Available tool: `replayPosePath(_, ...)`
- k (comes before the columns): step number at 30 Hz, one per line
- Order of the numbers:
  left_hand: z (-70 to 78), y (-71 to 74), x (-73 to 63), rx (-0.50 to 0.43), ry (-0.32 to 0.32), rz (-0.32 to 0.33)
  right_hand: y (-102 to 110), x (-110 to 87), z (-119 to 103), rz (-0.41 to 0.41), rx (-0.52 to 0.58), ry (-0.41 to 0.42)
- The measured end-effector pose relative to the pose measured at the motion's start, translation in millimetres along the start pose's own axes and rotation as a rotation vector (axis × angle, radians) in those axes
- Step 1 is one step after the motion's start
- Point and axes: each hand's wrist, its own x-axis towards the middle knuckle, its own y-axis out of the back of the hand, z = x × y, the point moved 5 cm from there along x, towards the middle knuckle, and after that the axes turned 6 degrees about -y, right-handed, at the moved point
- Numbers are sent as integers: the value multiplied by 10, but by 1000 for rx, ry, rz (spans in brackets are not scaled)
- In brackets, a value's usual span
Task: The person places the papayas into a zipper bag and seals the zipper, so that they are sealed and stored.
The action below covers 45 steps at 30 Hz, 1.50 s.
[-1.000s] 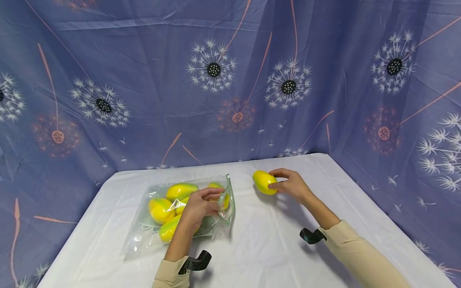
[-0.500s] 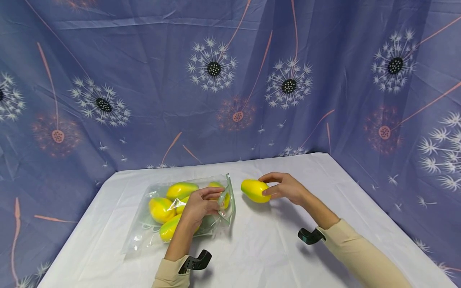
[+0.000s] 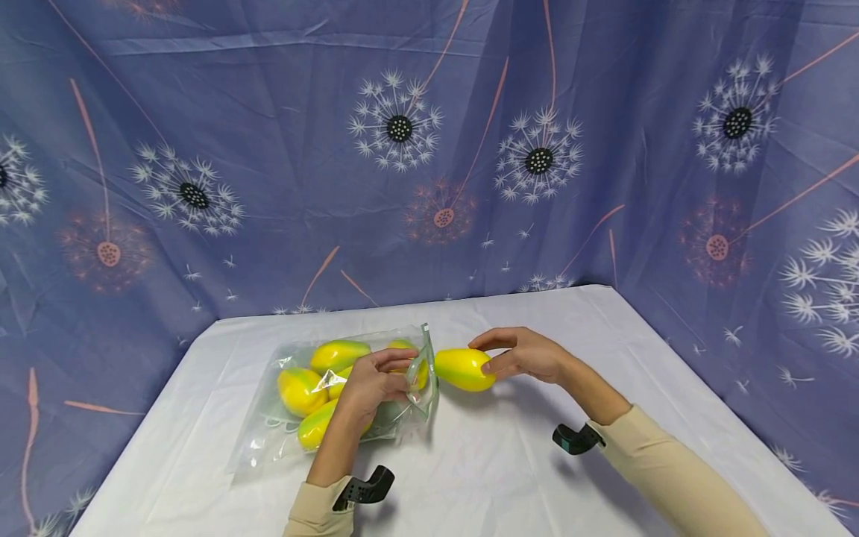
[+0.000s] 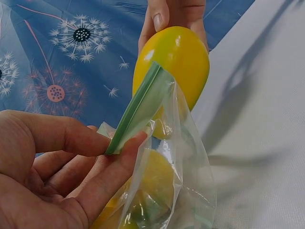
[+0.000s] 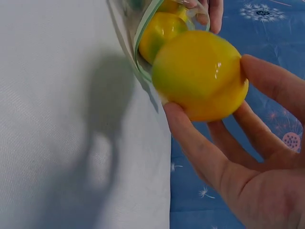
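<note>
A clear zip bag lies on the left of the table with several yellow-green mangoes inside. My left hand pinches the green zip edge between thumb and fingers, and the bag's mouth gapes toward the right. My right hand grips one more mango by its right end, between thumb and fingers. That mango is held just above the table, its tip right at the bag's opening. In the right wrist view a mango shows inside the mouth behind the held one.
A white cloth covers the table. Purple-blue curtains with dandelion prints hang along the back and right edges. Both wrists wear black camera mounts.
My right hand has carried the mango left and slightly nearer, from well right of the bag to its mouth. The left hand and bag have stayed in place.
</note>
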Motion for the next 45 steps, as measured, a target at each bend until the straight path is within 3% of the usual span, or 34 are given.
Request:
replayPosePath(14,-1,9,2,15,-6,2,-111,31,-29,-127,-4,-11)
replayPosePath(45,0,2,8,32,5,46,-379,304,-2,-126,-4,-48)
